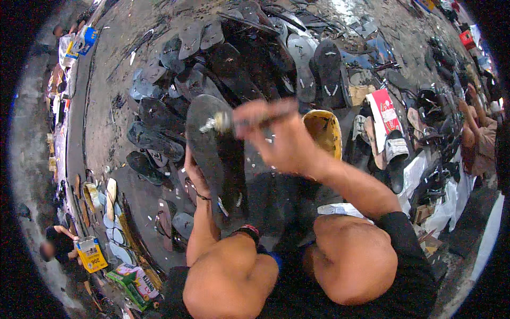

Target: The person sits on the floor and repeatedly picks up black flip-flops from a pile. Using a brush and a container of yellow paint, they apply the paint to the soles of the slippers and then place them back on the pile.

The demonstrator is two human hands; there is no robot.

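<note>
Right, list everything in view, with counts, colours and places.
held sole: one, dark grey, centre
brush: one, colours blurred, at the held sole's upper end
tub: one, yellow, right of centre
loose soles and sandals: too many to count, mostly black and grey, ahead and both sides
flat box: one, red and white, right
plastic sheeting: several pieces, whitish, right
carton: one, yellow, lower left
package: one, green and pink, below the carton
other people: at least two, left and right edges
left hand: one, bare, gripping the held sole
right hand: one, bare, blurred, holding the brush
knees: two, bare, bottom
</note>
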